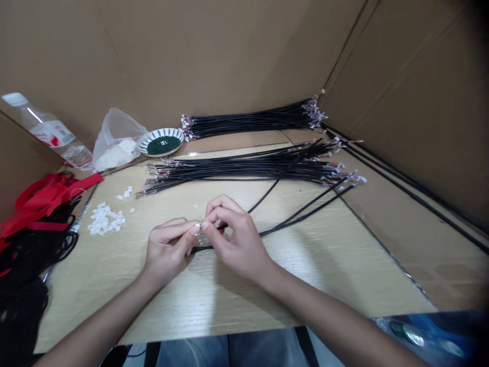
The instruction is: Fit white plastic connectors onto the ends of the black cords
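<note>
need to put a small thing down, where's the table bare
Bare table shows between the loose black cables and the right forearm, and between the white pieces and left forearm. Crowded: the far side, with cable bundles and a plate.

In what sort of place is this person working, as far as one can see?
Probably a bench for manual wiring work: a bundle of black cables lies across the tabletop, small white pieces are heaped at the left, and the left hand and right hand meet in front.
</note>
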Available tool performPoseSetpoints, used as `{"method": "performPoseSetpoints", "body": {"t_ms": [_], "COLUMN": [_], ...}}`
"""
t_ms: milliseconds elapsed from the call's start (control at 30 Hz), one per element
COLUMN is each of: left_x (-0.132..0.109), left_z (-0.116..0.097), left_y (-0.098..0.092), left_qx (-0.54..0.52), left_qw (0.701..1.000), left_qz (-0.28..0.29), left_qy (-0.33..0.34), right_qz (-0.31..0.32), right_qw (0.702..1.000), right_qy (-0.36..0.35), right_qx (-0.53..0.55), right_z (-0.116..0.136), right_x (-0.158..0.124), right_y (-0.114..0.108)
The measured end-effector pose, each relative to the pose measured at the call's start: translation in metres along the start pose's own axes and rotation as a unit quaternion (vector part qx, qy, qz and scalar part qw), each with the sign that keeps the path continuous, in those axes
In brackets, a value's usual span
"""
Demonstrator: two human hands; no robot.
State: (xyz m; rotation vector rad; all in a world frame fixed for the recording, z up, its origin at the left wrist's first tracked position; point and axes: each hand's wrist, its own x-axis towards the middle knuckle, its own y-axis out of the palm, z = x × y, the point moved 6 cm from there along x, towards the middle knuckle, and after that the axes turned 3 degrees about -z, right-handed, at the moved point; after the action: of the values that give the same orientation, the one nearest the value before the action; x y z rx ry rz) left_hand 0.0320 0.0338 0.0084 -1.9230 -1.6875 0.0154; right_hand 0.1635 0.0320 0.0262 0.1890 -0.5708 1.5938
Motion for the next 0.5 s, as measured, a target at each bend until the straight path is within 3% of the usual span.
{"method": "performPoseSetpoints", "body": {"t_ms": [500], "left_x": [-0.0016], "left_z": [-0.0077], "left_y": [-0.0032], "left_qx": [0.043], "left_qw": [0.996], "left_qz": [-0.038], "left_qy": [0.074], "right_qz": [0.024], "right_qw": [0.999], "right_qy": [-0.022], "right_qx": [0.029], "right_z": [-0.0038], "right_x": [-0.0009], "right_y": [0.0023]}}
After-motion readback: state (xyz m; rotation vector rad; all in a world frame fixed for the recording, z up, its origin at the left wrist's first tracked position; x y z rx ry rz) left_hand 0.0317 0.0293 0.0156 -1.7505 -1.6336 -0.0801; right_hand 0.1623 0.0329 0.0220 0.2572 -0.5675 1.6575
